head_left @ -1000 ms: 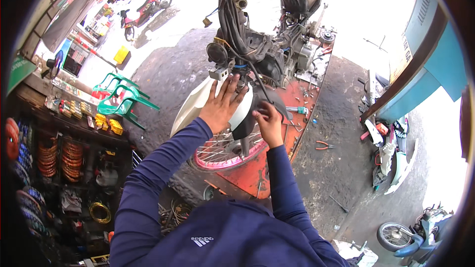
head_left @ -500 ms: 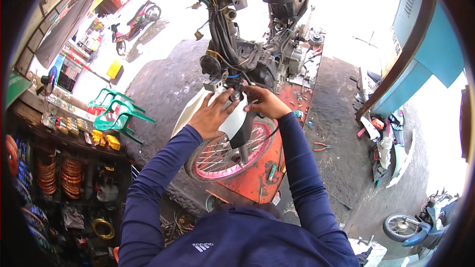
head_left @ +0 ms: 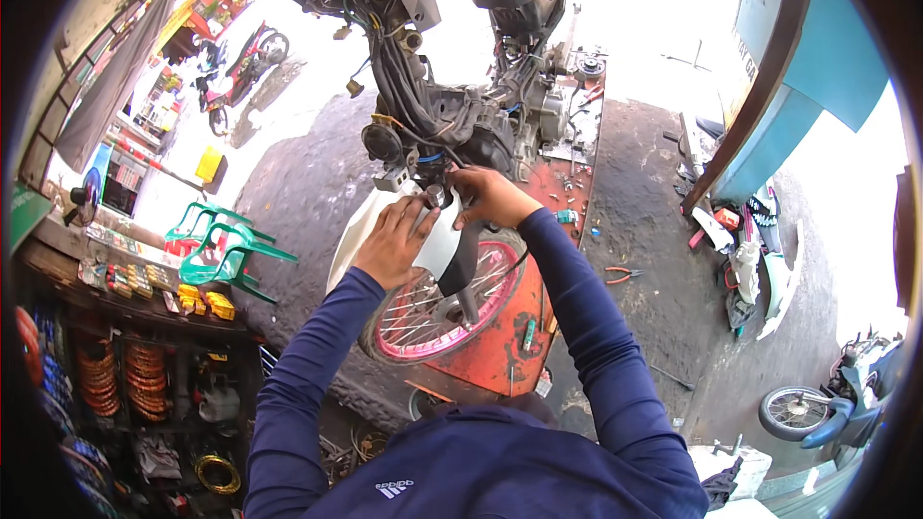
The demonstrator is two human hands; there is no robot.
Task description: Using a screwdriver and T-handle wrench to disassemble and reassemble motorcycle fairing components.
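A stripped motorcycle stands before me, with a white front fender (head_left: 444,248) above its pink-rimmed front wheel (head_left: 495,300). My left hand (head_left: 392,242) lies on the fender's left side, fingers stretched out and fairly close together. Between my hands, a round metal piece (head_left: 436,195) shows at the fender's top, under the frame. My right hand (head_left: 492,198) is bent round the fender's upper right edge, its thumb on the white surface and its fingertips by the metal piece. The undersides of both hands are hidden. A round black horn (head_left: 382,142) and bundled wires (head_left: 389,72) hang just above.
The wheel stands over a red metal platform (head_left: 490,358) bearing small loose parts. Orange-handled pliers (head_left: 623,275) lie on the dark floor at right. Green plastic chairs (head_left: 226,252) and a crowded shelf (head_left: 125,317) stand at left. Body panels (head_left: 750,269) lean at right.
My left hand has drawn back slightly from the metal piece, its fingers closer together. My right hand stays at the fender's right edge. The whole view has shifted, putting the motorcycle further left.
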